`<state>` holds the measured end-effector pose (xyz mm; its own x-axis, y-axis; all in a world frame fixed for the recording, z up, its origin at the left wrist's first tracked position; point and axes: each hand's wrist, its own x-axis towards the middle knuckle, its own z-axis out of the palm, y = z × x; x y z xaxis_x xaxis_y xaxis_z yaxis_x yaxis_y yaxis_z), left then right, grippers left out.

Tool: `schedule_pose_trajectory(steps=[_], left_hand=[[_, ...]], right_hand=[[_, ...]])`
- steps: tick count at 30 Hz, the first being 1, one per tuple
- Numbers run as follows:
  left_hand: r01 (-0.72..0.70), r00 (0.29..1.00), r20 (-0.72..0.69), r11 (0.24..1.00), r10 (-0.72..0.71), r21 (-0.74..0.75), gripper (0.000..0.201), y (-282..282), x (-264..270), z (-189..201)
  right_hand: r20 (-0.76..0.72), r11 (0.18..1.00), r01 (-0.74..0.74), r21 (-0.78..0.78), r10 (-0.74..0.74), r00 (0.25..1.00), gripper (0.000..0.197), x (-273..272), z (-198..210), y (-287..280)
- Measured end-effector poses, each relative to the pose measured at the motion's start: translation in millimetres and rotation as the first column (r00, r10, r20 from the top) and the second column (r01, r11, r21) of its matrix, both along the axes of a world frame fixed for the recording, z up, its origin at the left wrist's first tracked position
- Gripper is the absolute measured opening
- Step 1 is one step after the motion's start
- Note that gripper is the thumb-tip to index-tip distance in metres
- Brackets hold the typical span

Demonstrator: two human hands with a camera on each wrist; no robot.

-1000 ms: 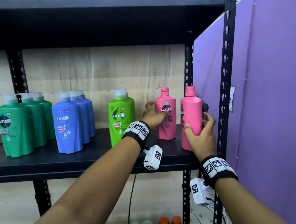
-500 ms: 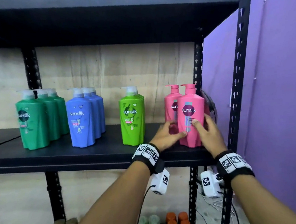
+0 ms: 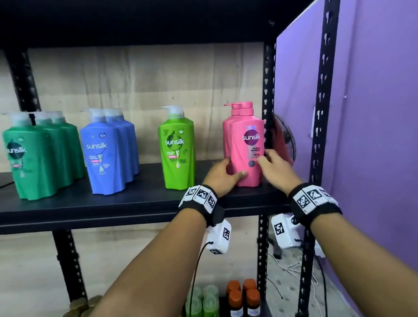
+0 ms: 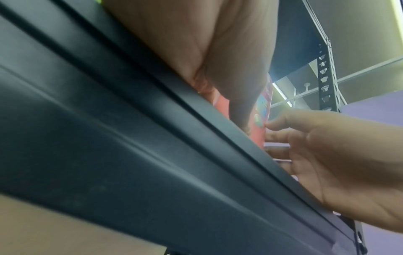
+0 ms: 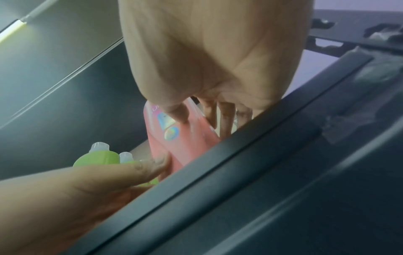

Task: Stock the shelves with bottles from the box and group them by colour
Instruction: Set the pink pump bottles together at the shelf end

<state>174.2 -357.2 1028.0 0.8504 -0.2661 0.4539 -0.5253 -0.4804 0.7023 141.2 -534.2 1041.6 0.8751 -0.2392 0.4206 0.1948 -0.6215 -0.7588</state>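
A pink Sunsilk pump bottle (image 3: pixel 248 149) stands upright at the right end of the black shelf (image 3: pixel 121 208), label facing me. A second pink bottle (image 3: pixel 226 134) stands directly behind it, mostly hidden. My left hand (image 3: pixel 222 177) holds the front bottle low on its left side, thumb across the front. My right hand (image 3: pixel 276 164) holds its right edge. In the right wrist view its thumb lies on the label of the pink bottle (image 5: pixel 185 146) and its fingers reach round the side. The left wrist view shows only a strip of the pink bottle (image 4: pixel 259 124) above the shelf lip.
On the same shelf stand a light green bottle (image 3: pixel 176 152), a row of blue bottles (image 3: pixel 106 153) and a row of dark green bottles (image 3: pixel 37 157). A black upright (image 3: pixel 318 143) and purple wall (image 3: pixel 397 125) are close on the right. Orange-capped bottles (image 3: pixel 242 304) stand on the lower shelf.
The front pink bottle was turned so its label faces me and now lines up in front of the other pink one. Both hands slid lower on it.
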Motion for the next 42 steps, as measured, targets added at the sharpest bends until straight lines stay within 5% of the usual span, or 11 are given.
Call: schedule_pose_trajectory(steps=[18,25,31,36,42], left_hand=[[-0.049,0.994,-0.093,0.99,0.062,0.13,0.05,-2.5,15.9,-1.8],[-0.068,0.988,-0.127,0.984,0.09,0.167,0.044,-2.8,14.5,-0.4],[-0.061,0.984,-0.154,0.985,0.086,0.163,0.046,-3.2,15.1,0.2],[-0.064,0.983,-0.163,0.987,0.088,0.146,0.046,-3.4,14.8,-0.9],[-0.118,0.982,-0.124,0.979,0.14,0.164,0.046,-1.4,10.8,0.7]], right_hand=[[-0.067,0.993,-0.07,-0.093,0.064,0.996,0.05,4.0,1.1,14.3],[-0.014,0.981,-0.176,-0.087,0.175,0.984,0.072,2.4,35.2,8.2],[0.222,0.972,-0.145,-0.185,0.185,0.957,0.047,8.3,105.9,10.7],[0.17,0.931,-0.104,-0.351,0.173,0.97,0.033,16.5,142.0,14.7],[0.202,0.948,-0.193,-0.254,0.248,0.948,0.03,26.0,145.1,15.3]])
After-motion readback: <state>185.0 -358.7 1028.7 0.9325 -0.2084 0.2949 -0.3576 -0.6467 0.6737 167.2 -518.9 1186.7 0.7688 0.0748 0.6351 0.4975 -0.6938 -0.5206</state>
